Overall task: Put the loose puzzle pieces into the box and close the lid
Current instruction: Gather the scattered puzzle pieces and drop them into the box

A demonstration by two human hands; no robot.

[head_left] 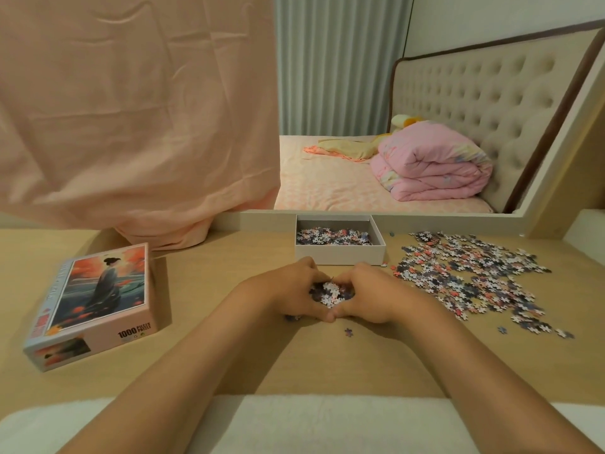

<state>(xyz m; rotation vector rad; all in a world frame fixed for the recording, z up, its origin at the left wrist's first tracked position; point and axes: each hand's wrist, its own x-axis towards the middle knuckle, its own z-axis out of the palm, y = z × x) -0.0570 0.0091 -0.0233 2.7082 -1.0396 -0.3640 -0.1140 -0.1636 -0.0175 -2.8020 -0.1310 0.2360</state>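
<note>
L hand (291, 290) & R hand (373, 298) cupped together on worktop (229, 273), fingers curled round a handful of pieces (330, 294), just in front of open box (340, 255), part-filled w/ pieces. Big loose spread (468, 276) to the right, near box. One stray piece (349, 332) just nearer than hands. Lid (98, 303) at left, picture side up, well apart. Behind: pink cloth (131, 109), bed (327, 185) w/ folded quilt (432, 165).

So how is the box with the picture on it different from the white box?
The picture lid is printed with a robed figure and orange shapes; the white tray is plain. The lid lies closed side up, hiding its inside; the tray lies open side up with puzzle pieces in it. The lid sits at the table's left; the tray sits further back. Both are rectangular.
</note>
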